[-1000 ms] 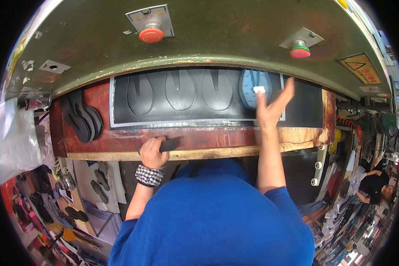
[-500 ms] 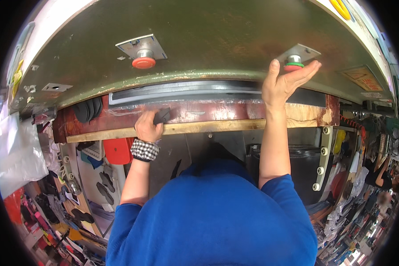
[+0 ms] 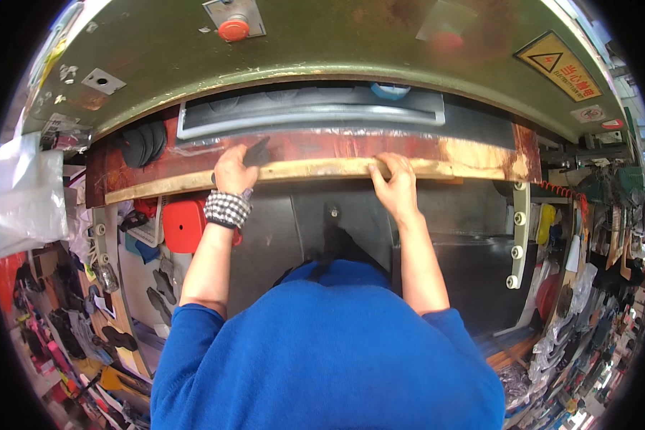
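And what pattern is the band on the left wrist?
The wristband is black-and-white checked, showing best in the head view.

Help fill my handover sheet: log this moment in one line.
left hand: holding black flat piece | right hand: on wooden bench edge | black soles: overlapping at left | left mushroom button: red, untouched

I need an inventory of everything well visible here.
Panel: 1, green, top
Buttons: 2, red, panel (one blurred)
Warning sign: 1, yellow, panel's right
Bench: 1, reddish, below panel
Framed sheet: 1, black, bench top
Rounded piece: 1, blue, sheet's right
Stacked pieces: several, black, bench left
Wooden strip: 1, pale, bench front
Flat piece: 1, black, bench front
Stool: 1, red, below bench
Clutter: uncountable, mixed, both sides
Shirt: 1, blue, bottom
Left hand: 1, bare, holding flat piece
Right hand: 1, bare, on wooden strip
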Action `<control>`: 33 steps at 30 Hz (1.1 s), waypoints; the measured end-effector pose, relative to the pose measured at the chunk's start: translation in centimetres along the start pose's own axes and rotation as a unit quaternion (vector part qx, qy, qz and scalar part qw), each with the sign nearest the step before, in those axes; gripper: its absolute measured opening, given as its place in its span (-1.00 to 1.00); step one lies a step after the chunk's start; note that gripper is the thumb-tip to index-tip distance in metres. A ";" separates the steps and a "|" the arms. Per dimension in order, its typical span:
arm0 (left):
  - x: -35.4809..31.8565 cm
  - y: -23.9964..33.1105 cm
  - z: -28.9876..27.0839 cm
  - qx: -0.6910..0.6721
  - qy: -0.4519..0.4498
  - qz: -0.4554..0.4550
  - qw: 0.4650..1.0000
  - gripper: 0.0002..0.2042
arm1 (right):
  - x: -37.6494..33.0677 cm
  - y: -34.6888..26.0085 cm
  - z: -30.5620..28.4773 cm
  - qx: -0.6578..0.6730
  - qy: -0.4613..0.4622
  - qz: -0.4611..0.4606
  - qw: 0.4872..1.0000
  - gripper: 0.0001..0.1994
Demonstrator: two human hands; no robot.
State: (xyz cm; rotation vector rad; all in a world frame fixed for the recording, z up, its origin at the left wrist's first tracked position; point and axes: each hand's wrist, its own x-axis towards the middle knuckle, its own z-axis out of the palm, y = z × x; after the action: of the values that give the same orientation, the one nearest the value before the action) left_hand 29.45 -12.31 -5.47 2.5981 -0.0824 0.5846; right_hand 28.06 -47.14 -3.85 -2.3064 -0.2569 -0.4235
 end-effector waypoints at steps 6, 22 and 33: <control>-6.7 2.1 -2.9 -0.008 -0.014 0.002 1.000 -0.80 | -5.3 -2.9 -2.1 -0.049 0.001 0.027 0.998 -0.82; -10.7 -1.5 -13.4 0.202 -0.074 -0.308 0.927 -0.74 | -5.0 -7.3 -4.8 -0.237 -0.019 0.126 0.963 -0.01; -14.1 -2.4 -13.9 0.200 -0.025 -0.317 0.927 -0.48 | -9.5 -7.3 -5.8 -0.183 0.015 0.097 0.978 -0.06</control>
State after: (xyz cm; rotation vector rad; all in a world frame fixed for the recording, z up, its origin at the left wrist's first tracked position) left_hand 11.63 -4.36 -1.35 2.7850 0.9166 0.3101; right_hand 15.71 -46.77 1.16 -2.6502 0.0697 -0.4337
